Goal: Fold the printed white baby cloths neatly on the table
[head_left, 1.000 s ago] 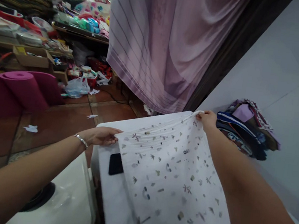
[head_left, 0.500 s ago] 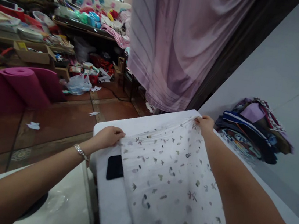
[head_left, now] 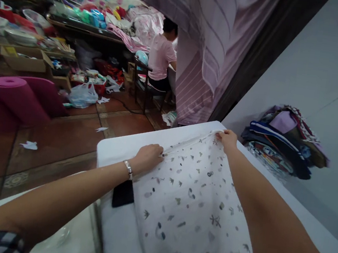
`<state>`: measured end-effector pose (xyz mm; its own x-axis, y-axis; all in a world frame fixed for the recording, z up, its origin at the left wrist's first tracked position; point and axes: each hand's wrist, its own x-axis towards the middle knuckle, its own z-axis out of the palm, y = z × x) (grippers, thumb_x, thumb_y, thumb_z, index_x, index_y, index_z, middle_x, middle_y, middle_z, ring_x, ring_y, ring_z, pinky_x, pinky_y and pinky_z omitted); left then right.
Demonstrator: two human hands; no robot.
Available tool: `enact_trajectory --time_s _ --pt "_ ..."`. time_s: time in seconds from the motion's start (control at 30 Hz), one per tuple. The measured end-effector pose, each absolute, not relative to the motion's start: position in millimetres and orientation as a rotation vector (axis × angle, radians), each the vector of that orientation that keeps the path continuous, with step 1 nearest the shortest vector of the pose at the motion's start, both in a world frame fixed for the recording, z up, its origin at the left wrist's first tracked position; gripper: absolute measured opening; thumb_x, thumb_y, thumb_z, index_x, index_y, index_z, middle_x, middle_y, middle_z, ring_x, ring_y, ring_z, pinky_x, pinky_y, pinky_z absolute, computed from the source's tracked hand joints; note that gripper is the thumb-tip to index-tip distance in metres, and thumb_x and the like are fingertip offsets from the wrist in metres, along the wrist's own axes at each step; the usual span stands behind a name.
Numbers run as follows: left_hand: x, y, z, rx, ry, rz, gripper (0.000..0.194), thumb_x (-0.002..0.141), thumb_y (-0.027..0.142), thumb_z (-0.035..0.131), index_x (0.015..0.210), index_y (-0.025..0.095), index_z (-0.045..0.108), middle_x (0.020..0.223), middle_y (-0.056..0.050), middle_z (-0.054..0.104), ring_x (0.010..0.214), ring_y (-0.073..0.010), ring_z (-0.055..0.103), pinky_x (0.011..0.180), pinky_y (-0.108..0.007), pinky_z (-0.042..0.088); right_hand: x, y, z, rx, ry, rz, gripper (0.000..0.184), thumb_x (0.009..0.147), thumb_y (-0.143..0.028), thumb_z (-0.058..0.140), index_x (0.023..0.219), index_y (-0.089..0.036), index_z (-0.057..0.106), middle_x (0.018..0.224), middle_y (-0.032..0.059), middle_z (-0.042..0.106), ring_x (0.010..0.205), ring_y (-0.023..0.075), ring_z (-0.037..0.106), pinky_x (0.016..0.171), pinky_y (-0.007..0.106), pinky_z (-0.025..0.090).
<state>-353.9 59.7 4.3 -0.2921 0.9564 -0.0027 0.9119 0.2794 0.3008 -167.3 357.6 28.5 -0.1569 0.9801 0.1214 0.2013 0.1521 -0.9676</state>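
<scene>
A: Where does the thin white cloth with small grey, green and brown prints [head_left: 186,204] lie?

B: Spread over a smooth white surface with a rounded corner [head_left: 125,147], its far edge gathered into creases between the two hands.

A: How is the left hand [head_left: 148,158]?

B: Fingers curled nearly closed, gripping that far edge. Its wrist wears a silver-coloured bracelet [head_left: 128,169].

A: And the right hand [head_left: 227,141]?

B: Thumb and fingertips pinched together on the cloth's far right corner.

A: Anything close by?

B: A flat black rectangular phone [head_left: 123,195] at the cloth's left side, below the left forearm; I can't tell whether the cloth covers part of it. Beyond the right hand sits a pile of folded dark and patterned clothes [head_left: 280,142].
</scene>
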Motion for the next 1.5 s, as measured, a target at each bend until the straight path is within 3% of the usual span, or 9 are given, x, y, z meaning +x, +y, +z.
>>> enact_trajectory --time_s 0.17,0.37,0.77,0.93,1.03,1.17,1.23,1.3,1.5 --pt "-361 56 12 1.769 2.332 0.496 0.012 0.085 0.027 0.048 0.084 0.019 0.058 0.090 -0.007 0.064 0.085 -0.0193 0.059 0.071 -0.029 0.040 -174 353 28 -1.213 -1.401 1.141 0.016 0.074 -0.004 0.056 0.071 -0.019 0.050 0.061 -0.0040 0.056 0.058 0.0098 0.062 0.055 0.020 0.055" --pt "-374 62 7 1.499 2.573 0.480 0.018 0.090 0.030 0.038 0.093 0.018 0.052 0.084 -0.008 0.065 0.077 -0.0216 0.061 0.064 -0.031 0.038 -183 360 24 -1.211 -1.332 1.146 0.014 0.076 -0.006 0.054 0.072 -0.018 0.050 0.061 -0.0035 0.056 0.059 0.0092 0.062 0.054 0.017 0.054" --pt "-364 60 -9 1.680 2.583 0.464 0.015 0.088 0.021 0.041 0.094 0.019 0.054 0.099 -0.008 0.062 0.093 -0.0210 0.056 0.074 -0.032 0.040 -194 368 -26 -1.346 -1.436 1.175 0.011 0.073 -0.012 0.058 0.080 -0.020 0.053 0.064 -0.0031 0.056 0.060 0.0111 0.063 0.054 0.019 0.056" --pt "-364 61 -9 1.663 2.571 0.441 0.017 0.088 0.019 0.040 0.093 0.018 0.056 0.096 -0.008 0.061 0.088 -0.0202 0.057 0.071 -0.033 0.040 -192 363 -30 -1.334 -1.572 1.151 0.036 0.069 -0.011 0.059 0.105 -0.017 0.058 0.083 0.0016 0.062 0.060 0.0103 0.062 0.056 0.021 0.055" --pt "-364 61 -8 1.636 2.554 0.462 0.016 0.087 0.019 0.041 0.092 0.018 0.056 0.096 -0.008 0.061 0.090 -0.0204 0.057 0.073 -0.033 0.040 -192 356 -28 -1.297 -1.806 1.054 0.046 0.071 -0.013 0.056 0.116 -0.018 0.057 0.088 0.0021 0.064 0.057 0.0110 0.060 0.057 0.024 0.054" --pt "-366 61 -8 1.645 2.540 0.513 0.015 0.086 0.019 0.043 0.092 0.018 0.057 0.097 -0.008 0.062 0.090 -0.0207 0.057 0.072 -0.033 0.040 -199 344 -24 -1.174 -2.148 0.921 0.028 0.067 -0.009 0.060 0.092 -0.019 0.069 0.082 0.0009 0.067 0.072 0.0154 0.061 0.077 0.029 0.051" --pt "-368 62 -10 1.655 2.540 0.535 0.015 0.085 0.019 0.043 0.090 0.019 0.057 0.096 -0.007 0.063 0.090 -0.0207 0.058 0.071 -0.032 0.040 -205 340 -21 -1.050 -2.440 0.761 0.023 0.066 -0.006 0.060 0.082 -0.019 0.070 0.089 0.0026 0.068 0.086 0.0173 0.061 0.087 0.028 0.046" --pt "-369 62 -12 1.663 2.539 0.555 0.015 0.085 0.020 0.043 0.089 0.019 0.057 0.096 -0.007 0.064 0.090 -0.0207 0.058 0.071 -0.032 0.040 -209 338 -16 -0.935 -2.762 0.487 0.025 0.070 -0.004 0.056 0.085 -0.019 0.070 0.100 0.0049 0.067 0.096 0.0181 0.059 0.092 0.028 0.041" --pt "-372 61 -16 1.675 2.528 0.614 0.016 0.085 0.024 0.045 0.089 0.020 0.060 0.095 -0.006 0.065 0.090 -0.0211 0.059 0.070 -0.031 0.040 -211 333 -5 -0.973 -2.983 0.152 0.019 0.082 -0.011 0.048 0.086 -0.018 0.065 0.099 0.0070 0.064 0.085 0.0182 0.057 0.076 0.026 0.041"
